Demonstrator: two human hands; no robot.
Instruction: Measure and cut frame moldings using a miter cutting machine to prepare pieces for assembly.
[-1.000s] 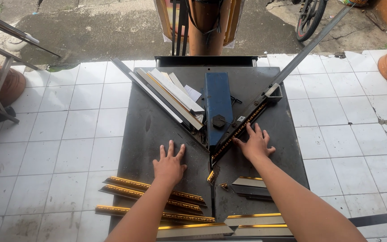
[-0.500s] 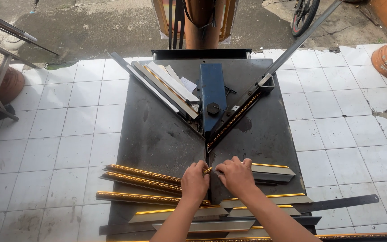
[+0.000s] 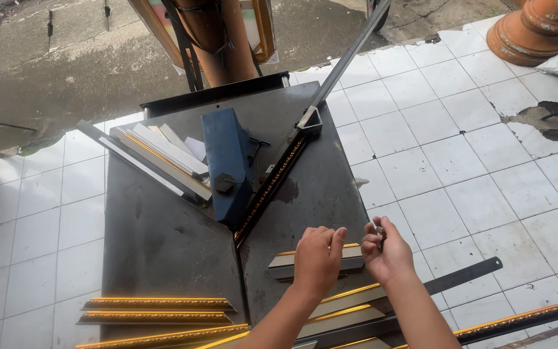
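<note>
A short piece of frame moulding [image 3: 350, 262], grey with a gold edge, lies on the dark metal table [image 3: 163, 239], near its right edge, and the left hand [image 3: 318, 258] rests flat on it with the fingers loosely bent, not closed around it. Just beside, the right hand [image 3: 387, 251] is closed and pinches something small and dark that I cannot identify. Further up stands the blue cutter [image 3: 227, 165], and more gold mouldings [image 3: 156, 310] lie at the near left.

I see a white square-tiled floor [image 3: 473, 194], cracked with a dark broken patch [image 3: 540, 123] at right. Beyond it, rough grey cracked concrete ground [image 3: 53, 71]. Terracotta ribbed clay pot [image 3: 534, 29] top right, brown round post [image 3: 217, 39] top centre. Daylight, outdoors.
</note>
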